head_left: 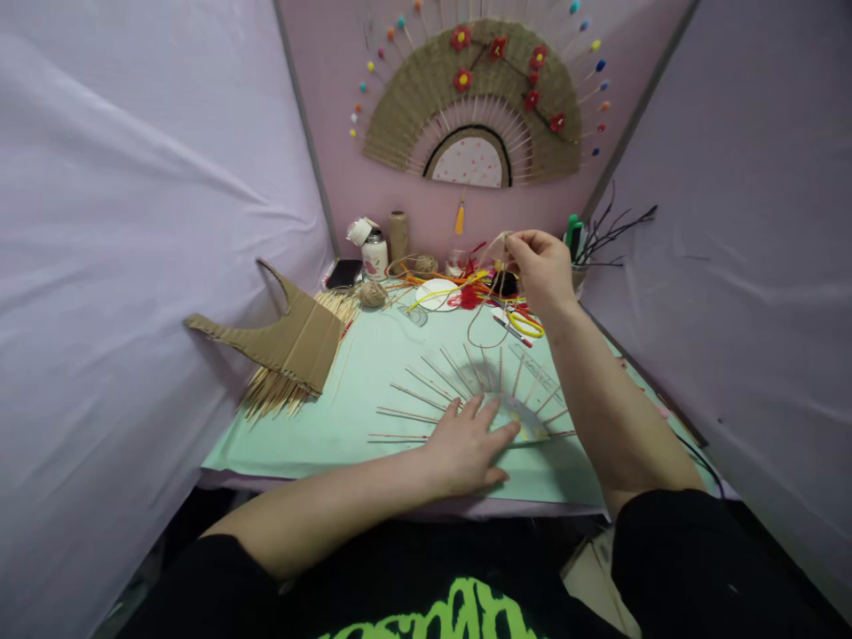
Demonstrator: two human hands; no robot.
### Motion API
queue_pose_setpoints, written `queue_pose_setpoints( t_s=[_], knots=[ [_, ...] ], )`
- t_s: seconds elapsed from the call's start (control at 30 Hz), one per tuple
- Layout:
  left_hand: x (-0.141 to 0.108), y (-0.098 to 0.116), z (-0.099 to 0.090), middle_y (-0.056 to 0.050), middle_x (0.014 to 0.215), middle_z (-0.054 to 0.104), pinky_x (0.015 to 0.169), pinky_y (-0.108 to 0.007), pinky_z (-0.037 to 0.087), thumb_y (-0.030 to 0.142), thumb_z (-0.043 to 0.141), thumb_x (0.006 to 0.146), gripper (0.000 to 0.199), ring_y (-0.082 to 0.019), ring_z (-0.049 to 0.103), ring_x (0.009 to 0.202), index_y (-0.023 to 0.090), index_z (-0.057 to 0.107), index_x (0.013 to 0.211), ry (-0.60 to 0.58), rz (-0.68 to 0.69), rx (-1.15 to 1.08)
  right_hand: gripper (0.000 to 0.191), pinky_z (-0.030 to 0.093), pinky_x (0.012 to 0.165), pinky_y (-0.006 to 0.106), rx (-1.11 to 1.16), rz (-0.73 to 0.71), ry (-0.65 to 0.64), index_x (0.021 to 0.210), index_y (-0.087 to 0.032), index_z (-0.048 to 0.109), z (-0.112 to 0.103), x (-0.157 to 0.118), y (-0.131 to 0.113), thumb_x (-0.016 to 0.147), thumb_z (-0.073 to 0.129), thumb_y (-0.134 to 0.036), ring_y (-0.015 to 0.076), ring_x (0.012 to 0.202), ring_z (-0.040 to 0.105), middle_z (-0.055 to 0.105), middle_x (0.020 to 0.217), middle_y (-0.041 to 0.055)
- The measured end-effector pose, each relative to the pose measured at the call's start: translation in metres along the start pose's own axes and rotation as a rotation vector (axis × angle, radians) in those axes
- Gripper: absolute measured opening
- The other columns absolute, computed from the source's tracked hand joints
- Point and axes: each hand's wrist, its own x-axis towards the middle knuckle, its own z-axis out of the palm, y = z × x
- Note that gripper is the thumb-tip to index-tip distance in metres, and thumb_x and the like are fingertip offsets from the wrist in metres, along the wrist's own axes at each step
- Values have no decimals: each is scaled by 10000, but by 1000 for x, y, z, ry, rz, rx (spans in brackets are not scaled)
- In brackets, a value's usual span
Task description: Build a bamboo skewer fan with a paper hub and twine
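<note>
A half-round frame of thin wooden sticks (pixel 416 393) fans out on the pale green table cover (pixel 333 453). Across its grey, curved base piece (pixel 532 419) my left hand (pixel 466 444) lies flat with fingers spread. My right hand (pixel 540 266) is raised above the back right of the fan, thumb and fingertips pinched on a length of twine (pixel 470 330). The twine hangs in a loose loop toward the table. Under the sticks at the right shows a clear ruler (pixel 532 366).
At left, cut cardboard (pixel 306 342) lies on a bundle of sticks (pixel 276 398). Behind are a twine ball (pixel 373 294), a white bottle (pixel 374 257), yellow scissors (pixel 525 325) and a pot of twigs (pixel 580 275). A decorated fan (pixel 406 111) hangs on the back wall.
</note>
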Motion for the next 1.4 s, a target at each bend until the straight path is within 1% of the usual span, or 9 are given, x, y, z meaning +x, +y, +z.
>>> queue_pose_setpoints(
  t_s=[0.2,0.4,0.63,0.73,0.9,1.03,1.13,1.33,1.4],
  knots=[
    [3,-52,4,-201,1419,490,915,-503,494,287,485,921,495,-377,502,1242,204,473,1409,-17,-92,42,174,417,492,187,76,-33,17,722,-195,598,-5,9,0,808,699,-308,51,498,484,545,615,-61],
    [-7,-115,4,-147,1462,491,1108,-517,350,181,485,916,451,-337,404,1374,199,544,1362,26,-45,-94,246,412,498,210,123,-109,-60,778,-212,586,6,-1,-19,833,679,-432,63,530,510,538,683,-43],
    [-14,-99,-14,-153,1285,628,1045,-470,440,302,594,870,415,-281,582,1193,190,613,1269,318,-390,-932,283,428,562,235,51,-226,-201,824,-230,585,17,-45,-50,893,597,-504,89,622,536,515,712,-30],
    [-30,-83,-43,-141,1438,516,1080,-483,404,345,668,835,652,-297,490,1325,253,444,1440,380,-301,-1295,249,439,578,236,50,-215,-237,827,-225,598,21,-78,-67,887,626,-465,94,643,536,527,715,-27],
    [-72,-48,-66,-77,1567,372,1183,-463,245,319,836,700,947,-296,319,1452,354,330,1500,409,-189,-1212,223,491,644,261,-19,-126,-493,833,-201,645,14,-131,-85,872,657,-420,134,757,590,629,808,13],
    [-103,-39,-55,-79,953,718,875,-371,503,399,667,864,432,-208,676,914,218,594,1249,329,-388,-1408,224,510,697,280,-159,-50,-633,961,-202,697,-10,-143,-72,939,558,-377,157,857,617,682,984,54],
    [-127,-60,-46,-20,675,649,691,-285,493,416,661,857,259,-139,611,656,168,684,929,446,-603,-1396,189,508,666,280,-188,52,-561,956,-204,700,-30,-143,-57,931,564,-333,137,753,604,689,915,42],
    [-168,-124,-56,11,686,617,717,-310,503,408,677,767,261,-155,585,674,185,645,900,1024,-1030,-936,147,489,589,277,-42,148,-444,1034,-238,586,-54,-154,-44,905,592,-308,133,657,607,707,838,23],
    [-177,-131,-66,-19,794,661,821,-401,508,401,621,807,239,-218,630,793,195,640,928,878,-1148,-583,220,485,575,283,-42,193,-463,1102,-252,527,-57,-159,-44,904,599,-316,140,632,616,723,833,23]
  ],
)
